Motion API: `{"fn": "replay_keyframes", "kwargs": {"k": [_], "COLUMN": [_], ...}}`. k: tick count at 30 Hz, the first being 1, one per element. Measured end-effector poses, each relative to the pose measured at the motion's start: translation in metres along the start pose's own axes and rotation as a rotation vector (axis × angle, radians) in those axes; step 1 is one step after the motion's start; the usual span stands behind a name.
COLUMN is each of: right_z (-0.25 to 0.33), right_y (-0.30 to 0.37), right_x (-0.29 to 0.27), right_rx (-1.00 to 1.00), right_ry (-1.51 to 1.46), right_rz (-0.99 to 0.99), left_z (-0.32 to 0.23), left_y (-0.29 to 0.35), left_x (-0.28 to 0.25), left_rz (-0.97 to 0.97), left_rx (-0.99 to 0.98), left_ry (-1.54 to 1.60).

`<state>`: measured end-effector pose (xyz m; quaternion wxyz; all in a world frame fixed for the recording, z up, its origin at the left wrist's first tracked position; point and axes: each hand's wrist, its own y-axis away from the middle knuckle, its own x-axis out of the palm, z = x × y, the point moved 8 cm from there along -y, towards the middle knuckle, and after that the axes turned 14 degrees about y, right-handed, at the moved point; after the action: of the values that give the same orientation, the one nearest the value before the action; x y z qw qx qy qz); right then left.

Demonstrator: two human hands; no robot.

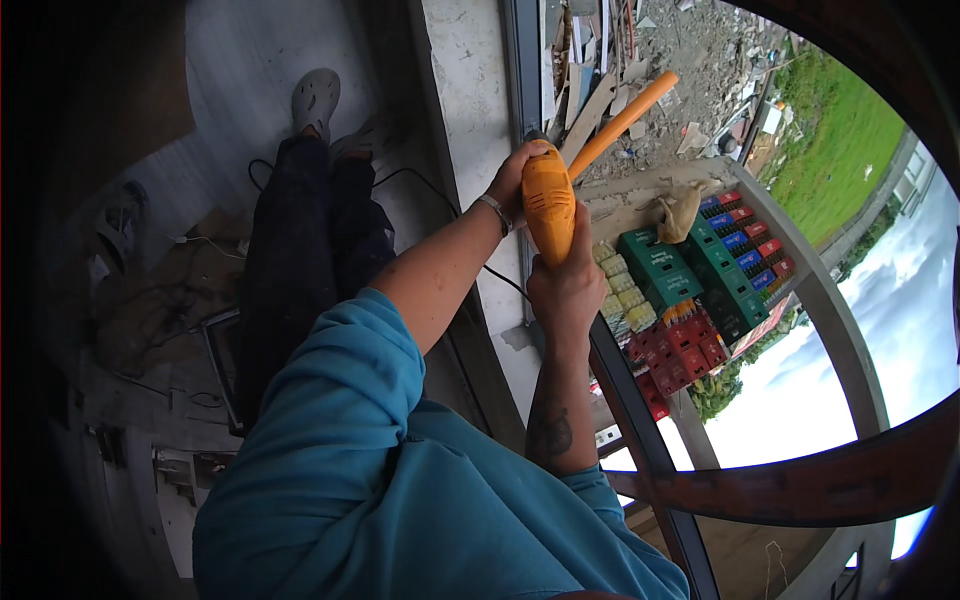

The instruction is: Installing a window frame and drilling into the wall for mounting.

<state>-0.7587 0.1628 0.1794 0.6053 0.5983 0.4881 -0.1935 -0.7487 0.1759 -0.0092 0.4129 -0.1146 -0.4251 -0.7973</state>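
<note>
An orange power drill point(548, 205) is held in both hands, its dark front end against the window frame point(524, 70) above the sill. My left hand point(513, 182), with a bracelet at the wrist, is closed round the front part of the drill. Lower down, my right hand point(568, 287) wraps the rear end; its fingers are partly hidden. An orange tube point(625, 122) sticks out up and right beside the drill; I cannot tell whether it is joined to it. The drill's bit is not visible.
A pale sill point(468, 110) runs alongside, with a black cable point(505, 282) across it. Beyond the frame are stacked green crates point(660, 262), red crates point(675, 355), rubble point(690, 60) and grass point(850, 130). A person's shoe point(316, 98) rests on the floor left.
</note>
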Motion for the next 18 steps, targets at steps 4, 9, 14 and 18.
{"fn": "replay_keyframes", "kwargs": {"k": [4,9,14,18], "right_z": [-0.009,-0.022,-0.007,-0.001], "right_y": [-0.005,0.006,0.011,-0.004], "right_x": [0.002,0.010,0.014,0.008], "right_rx": [0.064,0.125,0.034,0.023], "right_ry": [-0.015,-0.101,-0.068,0.005], "right_rz": [0.047,0.001,0.004,0.096], "left_z": [-0.004,0.003,-0.004,-0.006], "left_y": [-0.008,-0.009,0.000,-0.003], "left_x": [0.005,-0.006,-0.009,-0.001], "left_rz": [0.049,-0.129,-0.033,-0.003], "left_rx": [0.029,0.025,-0.005,0.011], "left_ry": [-0.068,-0.289,-0.120,-0.050]}}
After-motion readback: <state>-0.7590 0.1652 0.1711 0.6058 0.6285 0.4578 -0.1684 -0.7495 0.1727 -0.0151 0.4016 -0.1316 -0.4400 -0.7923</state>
